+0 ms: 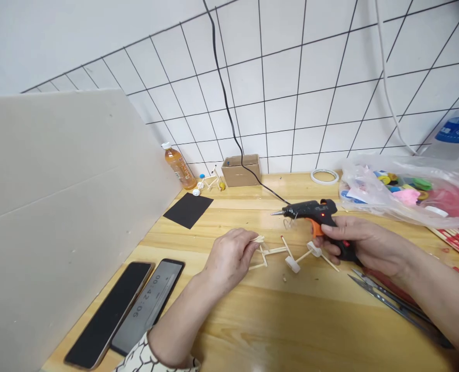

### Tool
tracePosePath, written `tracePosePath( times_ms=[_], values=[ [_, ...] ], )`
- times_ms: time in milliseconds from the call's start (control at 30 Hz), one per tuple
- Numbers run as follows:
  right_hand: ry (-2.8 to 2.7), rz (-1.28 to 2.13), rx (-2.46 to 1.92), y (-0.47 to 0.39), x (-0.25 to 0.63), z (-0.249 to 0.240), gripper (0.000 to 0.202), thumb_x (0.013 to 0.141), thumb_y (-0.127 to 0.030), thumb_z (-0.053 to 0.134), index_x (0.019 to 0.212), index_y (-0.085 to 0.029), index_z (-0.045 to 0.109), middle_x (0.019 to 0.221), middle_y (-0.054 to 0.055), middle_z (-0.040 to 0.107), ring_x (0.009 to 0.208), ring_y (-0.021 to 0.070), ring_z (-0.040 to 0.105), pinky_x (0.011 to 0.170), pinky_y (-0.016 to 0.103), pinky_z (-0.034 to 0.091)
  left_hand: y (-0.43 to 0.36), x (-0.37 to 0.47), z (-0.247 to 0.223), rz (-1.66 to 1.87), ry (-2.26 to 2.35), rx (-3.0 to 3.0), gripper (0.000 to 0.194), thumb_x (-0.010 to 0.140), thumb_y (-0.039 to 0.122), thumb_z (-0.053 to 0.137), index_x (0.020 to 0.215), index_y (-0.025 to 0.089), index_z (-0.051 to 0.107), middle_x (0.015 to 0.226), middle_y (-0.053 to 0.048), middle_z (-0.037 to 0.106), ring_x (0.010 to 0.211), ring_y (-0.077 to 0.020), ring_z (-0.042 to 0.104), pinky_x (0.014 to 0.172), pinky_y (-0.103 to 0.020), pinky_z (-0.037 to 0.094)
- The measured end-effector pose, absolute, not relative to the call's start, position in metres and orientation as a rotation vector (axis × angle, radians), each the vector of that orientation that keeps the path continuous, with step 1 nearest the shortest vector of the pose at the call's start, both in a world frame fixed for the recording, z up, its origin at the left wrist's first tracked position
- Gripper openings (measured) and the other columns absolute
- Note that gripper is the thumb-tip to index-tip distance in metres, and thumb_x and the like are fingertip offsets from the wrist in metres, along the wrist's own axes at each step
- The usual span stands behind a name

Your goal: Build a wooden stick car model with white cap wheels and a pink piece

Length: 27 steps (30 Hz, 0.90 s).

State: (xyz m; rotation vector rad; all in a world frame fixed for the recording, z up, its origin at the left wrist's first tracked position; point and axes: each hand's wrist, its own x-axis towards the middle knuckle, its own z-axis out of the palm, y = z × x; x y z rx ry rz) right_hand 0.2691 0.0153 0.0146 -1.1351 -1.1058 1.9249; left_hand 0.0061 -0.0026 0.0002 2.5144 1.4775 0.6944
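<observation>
- Left hand [229, 258] pinches pale sticks [258, 239] between thumb and fingers.
- Right hand [363, 243] wraps around the glue gun [309, 209] by its handle.
- Stick frame [275, 251] lies between both hands, on the bench [283, 330].

The head camera looks down over the nearby table [268, 325] toward a tiled wall [283, 77].

1. Hands: two, a left hand [229, 261] and a right hand [363, 240]
2. Phones [107, 315]: two
3. Glue gun [309, 209]: just the one
4. Bottles [179, 168]: two
5. Cardboard box [241, 174]: one
6. Tape roll [324, 182]: one
7. Black sheet [188, 211]: one, solo
8. Cords [224, 90]: two
9. Plastic bag [434, 168]: one
10. Thin sticks [277, 251]: several, too tangled to count, sorry
</observation>
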Motion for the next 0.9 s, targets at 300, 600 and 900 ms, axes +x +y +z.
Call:
tracePosePath(
  times_ms=[300, 600, 900],
  values=[
    [-1.218, 1.563, -1.338, 0.074, 0.269, 0.031, 0.014, 0.065, -0.017, 0.065, 0.065, -0.015, 0.052, 0.056, 0.001, 0.051, 0.047, 0.0086, 0.043, 0.040, 0.022, 0.039, -0.002, 0.006, -0.002, 0.668, 1.506, 2.551, 0.021, 0.088, 0.024, 0.044, 0.089, 0.017, 0.063, 0.081, -0.005, 0.067, 0.077, -0.0166, 0.061, 0.068, -0.027, 0.047],
    [-1.685, 1.124, -1.722, 0.110, 0.231, 0.008, 0.011, 0.068, -0.025, 0.063, 0.066, -0.017, 0.055, 0.050, -0.003, 0.049, 0.046, 0.0105, 0.045, 0.045, 0.024, 0.032, -0.002, 0.006, -0.001, 0.666, 1.503, 2.564, 0.021, 0.087, 0.023, 0.043, 0.091, 0.017, 0.063, 0.082, -0.006, 0.067, 0.077, -0.0166, 0.061, 0.068, -0.026, 0.048],
    [-2.072, 0.628, -1.895, 0.120, 0.211, -0.022, 0.018, 0.074, -0.033, 0.058, 0.075, -0.016, 0.062, 0.072, 0.009, 0.064, 0.074, 0.0233, 0.060, 0.060, 0.028, 0.038, -0.002, 0.006, -0.001, 0.669, 1.506, 2.574, 0.020, 0.087, 0.023, 0.044, 0.091, 0.017, 0.063, 0.082, -0.006, 0.067, 0.076, -0.0168, 0.061, 0.068, -0.027, 0.048]
  ],
)
